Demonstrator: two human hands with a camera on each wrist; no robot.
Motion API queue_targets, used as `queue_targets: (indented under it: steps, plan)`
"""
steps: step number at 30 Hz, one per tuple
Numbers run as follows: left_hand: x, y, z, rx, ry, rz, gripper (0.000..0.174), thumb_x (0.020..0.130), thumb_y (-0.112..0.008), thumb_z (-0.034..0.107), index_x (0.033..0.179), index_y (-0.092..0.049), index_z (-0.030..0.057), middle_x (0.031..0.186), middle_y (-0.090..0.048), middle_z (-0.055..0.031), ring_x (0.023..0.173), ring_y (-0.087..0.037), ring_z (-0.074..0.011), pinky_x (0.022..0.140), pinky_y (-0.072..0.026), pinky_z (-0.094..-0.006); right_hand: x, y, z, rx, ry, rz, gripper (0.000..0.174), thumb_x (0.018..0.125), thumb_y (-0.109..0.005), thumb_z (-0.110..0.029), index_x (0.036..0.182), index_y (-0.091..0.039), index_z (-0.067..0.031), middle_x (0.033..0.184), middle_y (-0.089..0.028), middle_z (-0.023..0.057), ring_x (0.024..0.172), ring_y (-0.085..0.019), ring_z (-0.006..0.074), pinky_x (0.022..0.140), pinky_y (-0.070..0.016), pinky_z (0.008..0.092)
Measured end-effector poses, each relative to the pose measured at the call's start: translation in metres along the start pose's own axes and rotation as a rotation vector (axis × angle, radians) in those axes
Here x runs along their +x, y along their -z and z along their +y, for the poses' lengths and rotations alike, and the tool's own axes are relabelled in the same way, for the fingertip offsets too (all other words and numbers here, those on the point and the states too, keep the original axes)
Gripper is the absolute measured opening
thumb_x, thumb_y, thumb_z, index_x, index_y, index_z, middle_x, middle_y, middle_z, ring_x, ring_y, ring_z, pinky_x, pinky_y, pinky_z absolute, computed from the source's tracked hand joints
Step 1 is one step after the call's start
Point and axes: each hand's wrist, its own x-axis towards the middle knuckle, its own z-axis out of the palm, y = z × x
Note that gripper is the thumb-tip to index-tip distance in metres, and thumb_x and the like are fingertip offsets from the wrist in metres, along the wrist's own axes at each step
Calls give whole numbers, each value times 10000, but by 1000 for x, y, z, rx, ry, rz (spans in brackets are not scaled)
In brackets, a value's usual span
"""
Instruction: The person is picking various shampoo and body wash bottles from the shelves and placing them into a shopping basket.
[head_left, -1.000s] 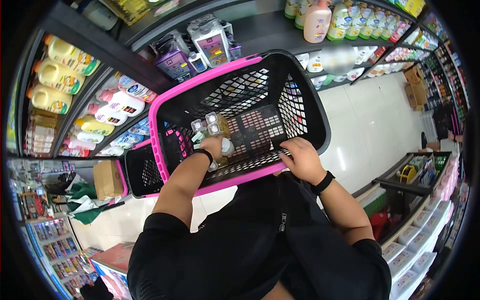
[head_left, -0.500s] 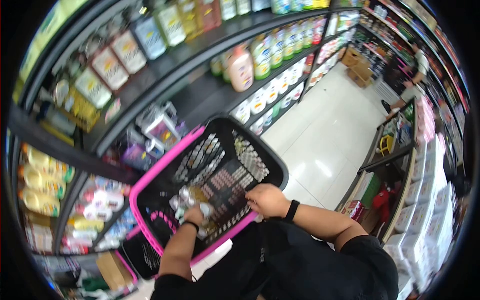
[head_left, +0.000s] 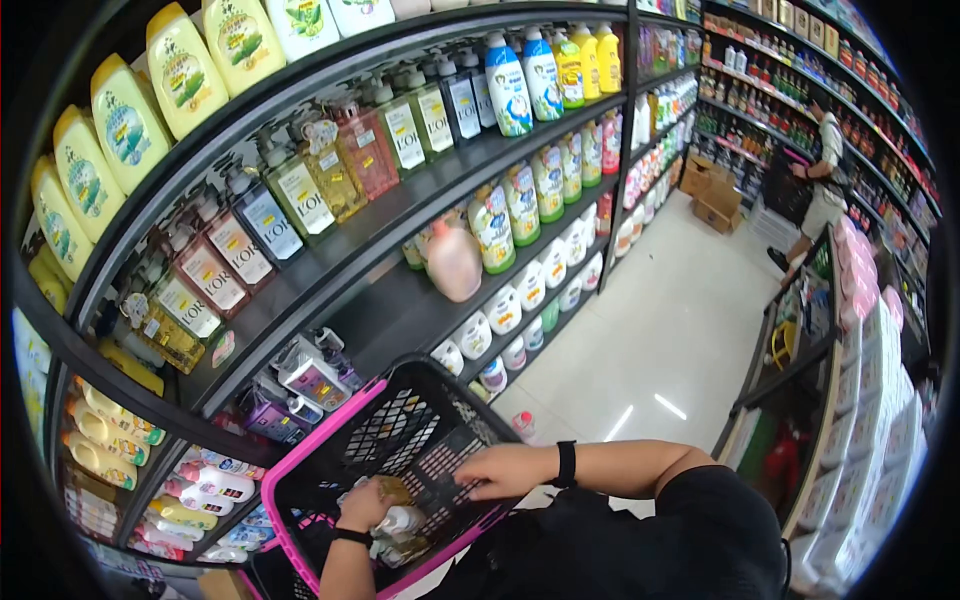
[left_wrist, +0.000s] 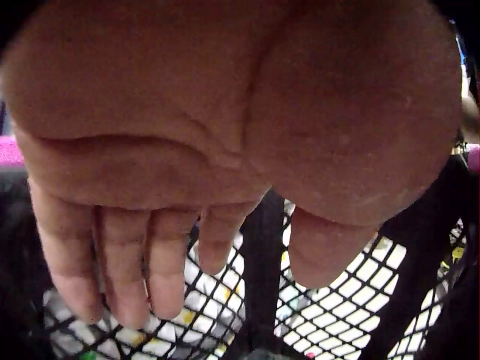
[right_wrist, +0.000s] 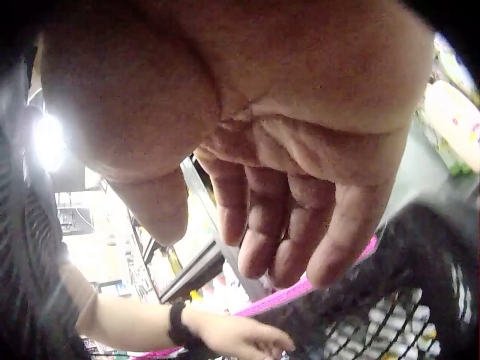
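A black mesh basket (head_left: 465,405) with a pink rim is tilted in front of the person; clear pump bottles (head_left: 402,522) lie inside at its near left. Over those bottles is the left hand (head_left: 362,505); its palm (left_wrist: 225,135) and loosely bent fingers hold nothing in the left wrist view, with basket mesh beyond them. The right hand (head_left: 503,470) hovers above the basket's near right side, touching nothing visible. In the right wrist view its fingers (right_wrist: 300,232) hang relaxed and empty, and the left hand (right_wrist: 236,335) shows lower down.
Shelves of pump bottles (head_left: 300,195) and shampoo curve along the left. A second basket sits below the first at the lower left. White packs (head_left: 860,430) are stacked at right. Down the tiled aisle (head_left: 640,330) are cardboard boxes (head_left: 717,205) and another person (head_left: 826,170).
The head view has swung up toward the shelves and aisle. My right hand has come off the basket's near rim and now hangs over its inside; my left hand stays by the bottles.
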Motion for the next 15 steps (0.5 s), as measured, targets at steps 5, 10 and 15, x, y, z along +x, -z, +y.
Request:
queue_targets:
  steps: [5, 10, 15]
  plan:
    - [-10, 48, 118, 28, -27, 195, 520, 829, -739, 356, 1237, -617, 58, 1072, -684, -204, 1012, -661, -408, 880, -529, -492, -19, 164, 65, -99, 19, 484, 290, 900, -679, -214, 1121, -637, -32, 1061, -678, 158, 976, -657, 327, 867, -519, 431]
    - [-10, 58, 236, -192, -115, 194, 511, 864, -723, 343, 1250, -613, 27, 1118, -684, -213, 1025, -651, -415, 909, -519, -479, -20, 345, 150, -250, -102, 1003, 490, 848, -738, -203, 1260, -580, 12, 1130, -656, 202, 1025, -643, 353, 938, -511, 423]
    - [-15, 39, 297, -308, 14, 151, 526, 871, -727, 332, 1251, -612, -13, 1136, -680, -250, 1039, -657, -415, 900, -526, -457, 15, 484, 174, -473, -32, 1357, 775, 786, -821, -230, 1402, -426, 27, 1244, -571, 255, 1120, -585, 359, 976, -489, 420]
